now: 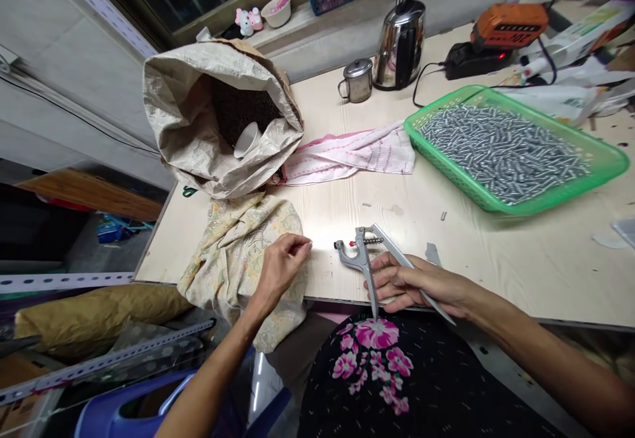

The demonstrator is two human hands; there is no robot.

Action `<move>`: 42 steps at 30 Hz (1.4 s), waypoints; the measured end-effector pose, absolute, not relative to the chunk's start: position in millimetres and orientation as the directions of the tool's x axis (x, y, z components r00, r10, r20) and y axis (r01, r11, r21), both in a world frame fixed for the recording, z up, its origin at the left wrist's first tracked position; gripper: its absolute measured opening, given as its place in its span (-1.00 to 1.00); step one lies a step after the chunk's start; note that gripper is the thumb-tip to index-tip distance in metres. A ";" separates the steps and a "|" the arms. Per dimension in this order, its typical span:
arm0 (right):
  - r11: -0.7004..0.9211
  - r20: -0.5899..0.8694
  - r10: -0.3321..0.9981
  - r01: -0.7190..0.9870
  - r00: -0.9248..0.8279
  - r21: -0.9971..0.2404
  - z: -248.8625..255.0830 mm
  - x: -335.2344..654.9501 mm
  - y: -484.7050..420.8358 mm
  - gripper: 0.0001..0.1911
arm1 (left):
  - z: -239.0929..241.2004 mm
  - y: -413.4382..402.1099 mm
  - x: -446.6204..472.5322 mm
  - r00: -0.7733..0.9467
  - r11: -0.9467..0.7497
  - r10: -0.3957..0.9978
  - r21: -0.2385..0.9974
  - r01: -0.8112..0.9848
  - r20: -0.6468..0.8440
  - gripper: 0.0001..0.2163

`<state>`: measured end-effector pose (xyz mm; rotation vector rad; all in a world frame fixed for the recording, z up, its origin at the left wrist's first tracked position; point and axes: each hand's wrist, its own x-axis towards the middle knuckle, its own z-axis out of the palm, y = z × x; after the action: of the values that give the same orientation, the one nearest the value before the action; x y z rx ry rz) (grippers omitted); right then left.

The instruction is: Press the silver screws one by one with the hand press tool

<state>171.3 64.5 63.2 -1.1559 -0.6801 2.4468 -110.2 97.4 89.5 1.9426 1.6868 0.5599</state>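
My right hand (414,284) holds a pair of grey metal snap pliers (364,261) at the table's front edge, its fingers curled round the handles. The pliers' jaws are apart, and a red tip and a spring show near the head. To the left, my left hand (282,262) is closed in a pinch; whatever lies between its fingertips is too small to make out. That hand is over the edge of a yellowish floral cloth (238,239), a short way left of the jaws.
An open woven sack (183,133) with dark contents and a white scoop (248,140) stands back left. A green basket (446,173) of small metal pins lies right. Behind are a pink-white towel (352,153), metal mug (358,81), kettle (399,44) and orange battery (510,26) on a charger.
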 end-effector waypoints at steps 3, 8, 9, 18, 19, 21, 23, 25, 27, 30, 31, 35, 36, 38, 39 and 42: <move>-0.803 -0.627 0.491 -0.034 -0.605 -0.595 64.4 167.8 64.5 -0.60 | 93.2 96.8 -86.8 0.216 -0.099 0.975 0.766 0.635 -0.052 -0.88; -0.807 -0.614 0.459 -0.013 -0.642 -0.590 69.7 166.2 65.3 -0.59 | 81.8 104.8 -74.7 0.287 -0.040 0.948 0.843 0.536 -0.137 -0.88; -0.806 -0.610 0.460 -0.015 -0.645 -0.592 70.6 166.3 65.7 -0.60 | 79.0 106.3 -74.9 0.283 -0.012 0.945 0.843 0.538 -0.166 -0.88; -0.797 -0.613 0.451 0.015 -0.648 -0.603 71.3 165.7 68.1 -0.61 | 79.4 109.9 -74.5 0.341 -0.084 0.916 0.729 0.679 -0.212 -0.90; -0.796 -0.616 0.450 0.022 -0.646 -0.605 71.1 165.4 68.0 -0.61 | 79.4 110.1 -74.9 0.363 -0.116 0.909 0.710 0.694 -0.206 -0.90; -0.792 -0.615 0.456 0.022 -0.644 -0.610 70.7 164.8 67.5 -0.61 | 78.3 110.5 -76.5 0.412 -0.184 0.889 0.667 0.722 -0.201 -0.91; -0.781 -0.591 0.478 -0.007 -0.650 -0.624 70.4 164.7 67.2 -0.59 | 77.4 111.1 -79.0 0.452 -0.232 0.867 0.635 0.737 -0.209 -0.90; -0.766 -0.552 0.505 -0.050 -0.663 -0.641 69.3 165.3 67.0 -0.57 | 78.2 111.7 -81.4 0.472 -0.248 0.853 0.626 0.739 -0.220 -0.88; -0.752 -0.516 0.527 -0.089 -0.675 -0.653 67.2 166.5 67.2 -0.56 | 80.8 112.1 -83.4 0.482 -0.256 0.848 0.626 0.737 -0.220 -0.87; -0.748 -0.481 0.547 -0.142 -0.685 -0.648 63.9 167.8 68.4 -0.62 | 85.7 112.2 -85.0 0.508 -0.297 0.839 0.616 0.729 -0.196 -0.86; -0.752 -0.473 0.548 -0.160 -0.689 -0.639 63.2 167.9 69.1 -0.64 | 86.9 112.1 -85.2 0.517 -0.314 0.835 0.612 0.726 -0.186 -0.86; -0.772 -0.453 0.548 -0.215 -0.704 -0.598 62.1 166.3 72.3 -0.68 | 88.5 111.1 -85.3 0.533 -0.340 0.829 0.605 0.720 -0.170 -0.87; -0.774 -0.443 0.550 -0.233 -0.708 -0.588 61.7 165.8 73.0 -0.68 | 88.3 110.8 -85.3 0.532 -0.337 0.829 0.605 0.721 -0.173 -0.87; -0.783 -0.420 0.549 -0.268 -0.723 -0.562 60.7 164.7 74.2 -0.68 | 87.3 110.2 -85.4 0.525 -0.319 0.831 0.613 0.723 -0.187 -0.87; -0.787 -0.409 0.547 -0.282 -0.730 -0.549 60.4 164.1 74.8 -0.68 | 86.5 109.9 -85.6 0.516 -0.302 0.833 0.620 0.724 -0.197 -0.87; -0.787 -0.397 0.547 -0.292 -0.737 -0.543 61.2 161.3 76.7 -0.67 | 83.1 109.1 -86.9 0.492 -0.246 0.840 0.647 0.722 -0.229 -0.88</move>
<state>161.3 76.7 61.2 -0.7658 -0.6298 2.4822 -86.9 109.1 83.1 2.0241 1.2824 0.2120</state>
